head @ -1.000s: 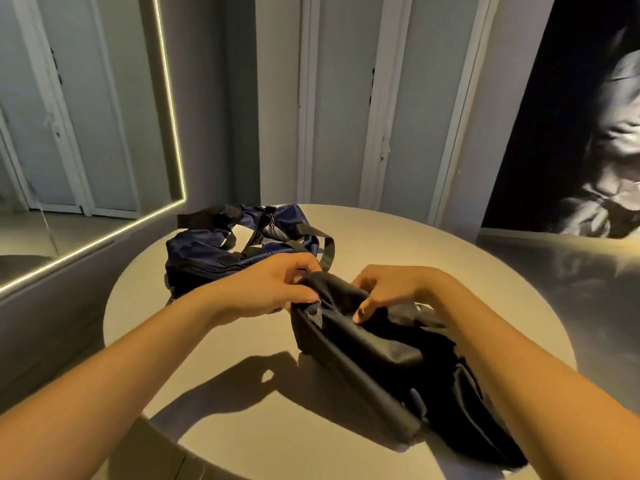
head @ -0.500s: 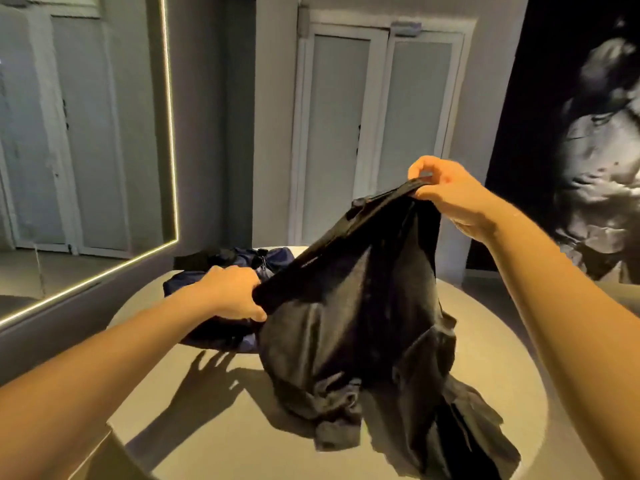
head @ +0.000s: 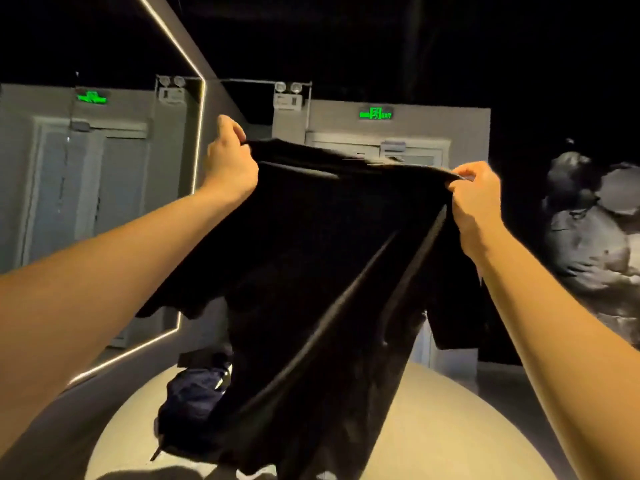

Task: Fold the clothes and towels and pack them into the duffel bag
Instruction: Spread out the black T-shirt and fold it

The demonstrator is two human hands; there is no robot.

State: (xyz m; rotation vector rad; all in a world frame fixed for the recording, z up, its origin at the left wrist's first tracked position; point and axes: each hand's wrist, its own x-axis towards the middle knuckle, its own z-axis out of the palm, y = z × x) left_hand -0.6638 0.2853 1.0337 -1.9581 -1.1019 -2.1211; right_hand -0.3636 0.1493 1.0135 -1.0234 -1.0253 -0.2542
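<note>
Black garment (head: 311,254) hangs spread above the table (head: 450,427), its top edge pinched in curled fingers (head: 231,130) by the left hand (head: 228,168) at 11 o'clock and the right hand (head: 478,199) at 2 o'clock. Keeping that edge taut and level should let it lie flat. The duffel bag (head: 194,393), at 7 o'clock, is mostly hidden behind the cloth, and the hem is lost in shadow.

The black garment (head: 311,258) pinched in my fingers (head: 227,128) is thin, soft cloth, matt over most of its face, with a faint sheen along the long folds where light catches. The navy duffel bag (head: 194,393) under it looks like woven synthetic fabric, slightly shiny. The round worktop (head: 450,427) is pale, smooth and matt. The mirror (head: 86,209) on my left is glossy glass.
</note>
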